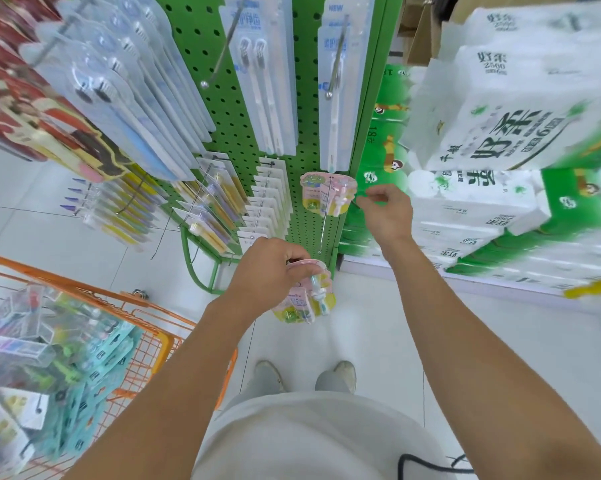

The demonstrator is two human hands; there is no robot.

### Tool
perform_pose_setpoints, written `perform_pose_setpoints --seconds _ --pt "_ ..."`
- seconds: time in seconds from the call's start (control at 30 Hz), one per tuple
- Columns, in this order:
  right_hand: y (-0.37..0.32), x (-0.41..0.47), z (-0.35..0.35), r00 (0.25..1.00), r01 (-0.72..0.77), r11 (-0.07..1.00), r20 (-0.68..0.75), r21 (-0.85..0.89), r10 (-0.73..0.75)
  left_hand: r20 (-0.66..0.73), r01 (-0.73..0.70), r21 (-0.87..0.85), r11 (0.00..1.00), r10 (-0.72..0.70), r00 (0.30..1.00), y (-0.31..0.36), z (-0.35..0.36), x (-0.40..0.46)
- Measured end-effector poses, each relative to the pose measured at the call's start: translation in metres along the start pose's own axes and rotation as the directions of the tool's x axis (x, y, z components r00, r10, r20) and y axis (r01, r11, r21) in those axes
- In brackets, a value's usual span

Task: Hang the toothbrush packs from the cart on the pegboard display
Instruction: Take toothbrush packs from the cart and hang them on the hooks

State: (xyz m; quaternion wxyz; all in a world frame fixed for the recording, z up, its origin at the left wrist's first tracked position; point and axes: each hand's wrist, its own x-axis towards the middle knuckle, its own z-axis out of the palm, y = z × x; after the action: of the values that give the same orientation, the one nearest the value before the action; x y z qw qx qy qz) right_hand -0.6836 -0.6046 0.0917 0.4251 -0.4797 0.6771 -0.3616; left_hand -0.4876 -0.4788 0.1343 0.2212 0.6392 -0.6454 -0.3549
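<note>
Head view looked down at green pegboard display point(236, 133) hung with toothbrush packs. Left hand point(267, 271) gripped top of pink children's toothbrush pack point(304, 299), held low in front of board, apart from it. Matching pack point(326, 194) hung on lower peg point(323, 223). Right hand point(387, 211) was just beside hung pack's right edge, fingers curled; contact unclear, grip could not be told. Orange cart point(146, 337) at lower left held more packs. Stacked tissue bundles point(499, 140) stood right.
</note>
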Motion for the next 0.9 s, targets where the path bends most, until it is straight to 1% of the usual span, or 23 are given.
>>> perform_pose_setpoints --seconds 0.03,0.07,0.1,0.13,0.17,0.2,0.23,0.3,0.43,0.47,0.6,0.73,0.83,0.9 --pt "-0.003 -0.022 -0.010 0.992 0.017 1.000 0.125 0.024 -0.020 -0.006 0.003 -0.015 1.000 -0.003 1.000 0.000 0.000 0.001" --pt "-0.004 -0.043 -0.017 0.959 0.053 0.998 0.278 0.019 -0.056 -0.008 0.002 -0.025 1.000 -0.003 1.000 0.000 0.000 0.003" --pt "-0.005 -0.064 -0.023 0.902 0.100 0.995 0.421 0.000 -0.091 -0.008 -0.003 -0.031 1.000 0.003 1.000 0.001 0.000 0.005" --pt "-0.003 -0.079 -0.026 0.844 0.134 0.991 0.524 0.004 -0.116 -0.007 -0.007 -0.034 0.999 0.007 1.000 0.002 0.000 0.007" --pt "-0.001 -0.090 -0.026 0.798 0.149 0.988 0.585 0.037 -0.142 -0.009 -0.011 -0.030 0.999 0.011 1.000 0.004 0.000 0.009" --pt "0.003 -0.096 -0.024 0.777 0.147 0.985 0.607 0.085 -0.169 -0.012 -0.012 -0.021 1.000 0.011 1.000 0.004 0.000 0.011" --pt "0.007 -0.100 -0.021 0.778 0.138 0.981 0.599 0.133 -0.191 -0.014 -0.011 -0.010 1.000 0.011 1.000 0.005 0.000 0.012" --pt "0.014 -0.100 -0.016 0.808 0.151 0.974 0.546 0.167 -0.219 -0.005 -0.011 0.006 1.000 0.011 1.000 0.006 0.002 0.015" --pt "0.027 -0.099 -0.015 0.827 0.250 0.962 0.493 0.109 -0.271 0.013 -0.007 -0.046 0.999 0.008 1.000 0.004 0.008 0.014" --pt "0.032 -0.098 -0.014 0.835 0.248 0.964 0.485 0.091 -0.260 0.007 -0.005 -0.045 0.999 0.005 1.000 0.001 0.009 0.013" --pt "0.054 -0.089 -0.013 0.865 0.214 0.976 0.457 0.036 -0.206 -0.019 0.033 0.056 0.998 -0.032 0.999 -0.017 0.010 0.011" --pt "0.067 -0.078 -0.009 0.891 0.146 0.989 0.432 0.023 -0.141 -0.085 0.076 0.130 0.989 -0.065 0.994 -0.031 0.012 0.002" --pt "0.070 -0.071 -0.005 0.910 0.062 0.998 0.408 0.031 -0.069 -0.101 0.111 0.090 0.990 -0.102 0.990 -0.036 0.014 -0.004" --pt "0.071 -0.065 -0.002 0.915 0.051 0.999 0.400 0.018 -0.054 -0.092 0.119 0.073 0.990 -0.113 0.989 -0.038 0.014 -0.006"
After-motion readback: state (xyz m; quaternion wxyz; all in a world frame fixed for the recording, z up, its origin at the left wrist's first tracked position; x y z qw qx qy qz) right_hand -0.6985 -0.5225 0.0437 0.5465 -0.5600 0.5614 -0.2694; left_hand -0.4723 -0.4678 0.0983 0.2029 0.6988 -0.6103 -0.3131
